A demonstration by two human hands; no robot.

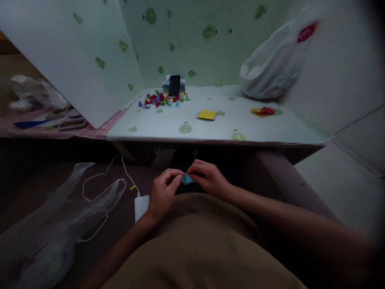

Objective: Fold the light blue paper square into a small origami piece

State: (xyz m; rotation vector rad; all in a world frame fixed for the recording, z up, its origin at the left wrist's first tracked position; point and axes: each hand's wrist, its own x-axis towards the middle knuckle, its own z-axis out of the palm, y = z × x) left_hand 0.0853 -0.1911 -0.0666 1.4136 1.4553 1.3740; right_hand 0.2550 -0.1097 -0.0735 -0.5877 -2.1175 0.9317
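Between my two hands, above my lap, is a small piece of folded blue paper [187, 179]. My left hand [165, 190] pinches its left side between thumb and forefinger. On the other side, my right hand [209, 179] grips the upper right edge with its fingertips, partly covering it. A stack of square paper [206, 115], yellow on top, lies on the table [156, 130] in front of me. Farther back, a heap of many-coloured folded paper cranes [158, 98] sits before a tissue box [183, 85] and a phone [174, 85] leaning on it.
Red and yellow paper pieces [264, 111] lie at the table's right, near a white plastic bag [267, 76]. A white power bank [141, 206] with a cable is on the seat by my left arm, beside a clear plastic bag [69, 216]. A white panel [78, 64] stands at left.
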